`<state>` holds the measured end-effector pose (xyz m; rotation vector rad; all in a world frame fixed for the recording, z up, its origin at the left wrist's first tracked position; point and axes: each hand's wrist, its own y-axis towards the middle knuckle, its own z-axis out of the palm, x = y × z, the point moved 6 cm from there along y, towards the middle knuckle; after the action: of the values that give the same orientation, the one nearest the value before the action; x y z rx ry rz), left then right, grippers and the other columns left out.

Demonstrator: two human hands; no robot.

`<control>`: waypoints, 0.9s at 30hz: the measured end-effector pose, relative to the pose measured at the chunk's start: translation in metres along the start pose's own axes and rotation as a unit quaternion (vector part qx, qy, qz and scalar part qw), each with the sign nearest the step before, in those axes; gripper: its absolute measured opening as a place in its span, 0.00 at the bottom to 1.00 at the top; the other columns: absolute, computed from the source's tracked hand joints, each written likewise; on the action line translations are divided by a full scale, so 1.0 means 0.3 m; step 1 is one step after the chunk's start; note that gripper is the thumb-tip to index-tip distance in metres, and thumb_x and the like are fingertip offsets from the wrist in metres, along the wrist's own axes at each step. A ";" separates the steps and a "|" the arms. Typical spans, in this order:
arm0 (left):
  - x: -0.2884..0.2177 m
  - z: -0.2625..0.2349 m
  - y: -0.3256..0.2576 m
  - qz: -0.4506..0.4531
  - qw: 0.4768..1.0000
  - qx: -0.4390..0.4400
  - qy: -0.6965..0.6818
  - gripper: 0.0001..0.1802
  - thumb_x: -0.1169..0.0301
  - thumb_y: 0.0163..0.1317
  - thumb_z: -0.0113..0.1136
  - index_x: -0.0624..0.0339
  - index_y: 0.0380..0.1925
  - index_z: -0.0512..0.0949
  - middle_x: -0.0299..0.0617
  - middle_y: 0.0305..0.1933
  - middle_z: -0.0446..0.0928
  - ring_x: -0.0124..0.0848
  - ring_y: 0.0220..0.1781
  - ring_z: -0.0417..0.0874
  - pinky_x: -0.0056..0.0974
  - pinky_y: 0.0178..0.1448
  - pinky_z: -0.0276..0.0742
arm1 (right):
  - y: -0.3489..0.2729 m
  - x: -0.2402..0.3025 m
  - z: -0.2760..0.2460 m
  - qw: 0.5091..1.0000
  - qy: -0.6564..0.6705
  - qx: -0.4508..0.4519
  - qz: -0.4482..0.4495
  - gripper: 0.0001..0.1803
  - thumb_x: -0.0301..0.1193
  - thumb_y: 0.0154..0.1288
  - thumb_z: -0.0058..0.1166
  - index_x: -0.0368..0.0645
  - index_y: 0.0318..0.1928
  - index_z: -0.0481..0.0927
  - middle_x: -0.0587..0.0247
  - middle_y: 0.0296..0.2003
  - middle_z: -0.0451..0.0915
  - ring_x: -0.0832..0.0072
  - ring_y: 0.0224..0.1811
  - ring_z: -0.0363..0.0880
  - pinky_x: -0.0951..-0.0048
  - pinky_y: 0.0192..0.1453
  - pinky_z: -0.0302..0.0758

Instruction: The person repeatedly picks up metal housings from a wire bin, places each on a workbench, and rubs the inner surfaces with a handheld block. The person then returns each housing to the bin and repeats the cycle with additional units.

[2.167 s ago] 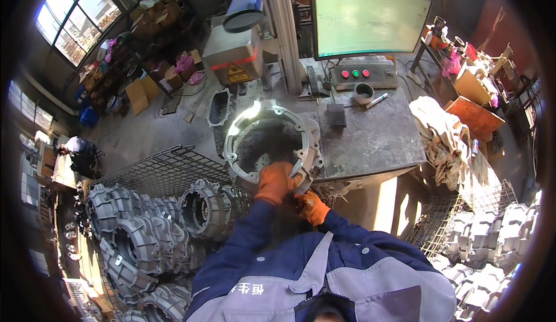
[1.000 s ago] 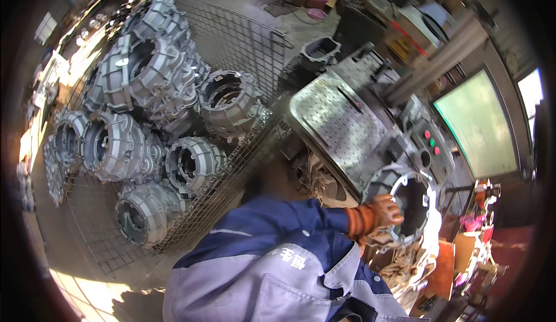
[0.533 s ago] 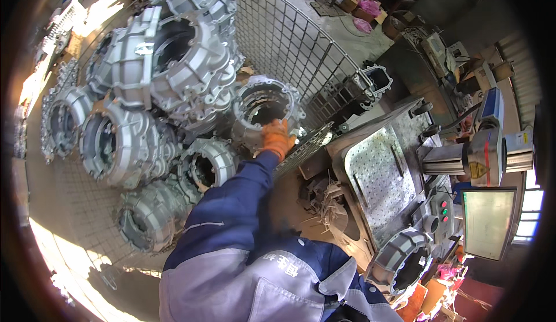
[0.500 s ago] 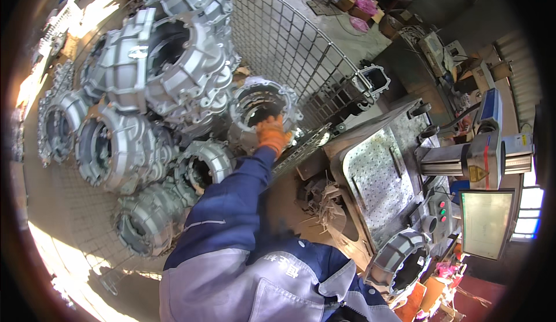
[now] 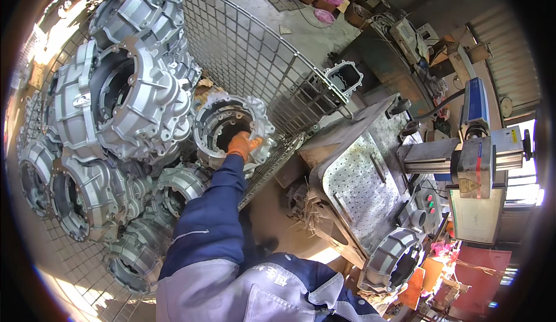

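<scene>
My left hand (image 5: 244,146), in an orange glove, is closed over the near right rim of a grey cast-metal gearbox housing (image 5: 263,113). Its fingers reach into the round opening, so their tips are partly hidden. This housing sits inside a wire mesh cage, near the cage's right side, with its opening facing up toward me. Beside it on the left is a large heap of similar housings (image 5: 142,105), some stacked on others. A smaller-looking housing (image 5: 180,186) lies just below and left of my sleeve cuff. My right hand does not show.
The cage's mesh wall (image 5: 255,44) rises behind the held housing. To the right stands a metal worktable (image 5: 362,177) beneath a machine head on a rail (image 5: 475,165). Another housing (image 5: 391,261) rests by the table's near end, close to a control box (image 5: 427,206) and a screen (image 5: 478,215).
The whole view has shifted, so the cage and housings appear farther left and lower. My left hand remains on the same housing's rim, its grip slightly changed.
</scene>
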<state>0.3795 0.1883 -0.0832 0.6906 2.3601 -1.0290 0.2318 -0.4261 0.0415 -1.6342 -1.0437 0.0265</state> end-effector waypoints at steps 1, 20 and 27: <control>-0.013 -0.031 -0.007 0.017 1.000 -0.019 -0.001 0.42 0.40 0.51 0.69 0.64 0.55 0.80 0.58 0.52 0.83 0.51 0.58 0.82 0.44 0.62 0.76 | 0.007 -0.003 0.018 1.000 0.001 0.008 -0.001 0.20 0.36 0.73 0.50 0.35 0.57 0.77 0.52 0.44 0.84 0.64 0.48 0.83 0.67 0.54 0.79; -0.371 -0.472 -0.831 0.129 0.990 -0.041 0.032 0.32 0.47 0.54 0.71 0.65 0.46 0.83 0.57 0.41 0.85 0.48 0.45 0.87 0.45 0.50 0.79 | -0.168 1.050 0.539 0.831 0.253 0.494 -0.037 0.27 0.41 0.76 0.49 0.38 0.67 0.66 0.54 0.53 0.78 0.63 0.52 0.81 0.60 0.57 0.80; -0.642 -0.330 -1.249 0.267 0.963 -0.043 -0.001 0.23 0.49 0.55 0.70 0.59 0.32 0.84 0.50 0.26 0.82 0.48 0.29 0.84 0.47 0.34 0.75 | -0.302 0.865 0.257 0.870 0.244 0.404 -0.141 0.24 0.36 0.71 0.56 0.38 0.62 0.72 0.64 0.46 0.80 0.74 0.46 0.79 0.67 0.52 0.80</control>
<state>0.2764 -0.0073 0.2888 1.2030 2.0221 -0.6819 0.2943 -0.2058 0.2122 -0.6588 -0.7112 -0.1264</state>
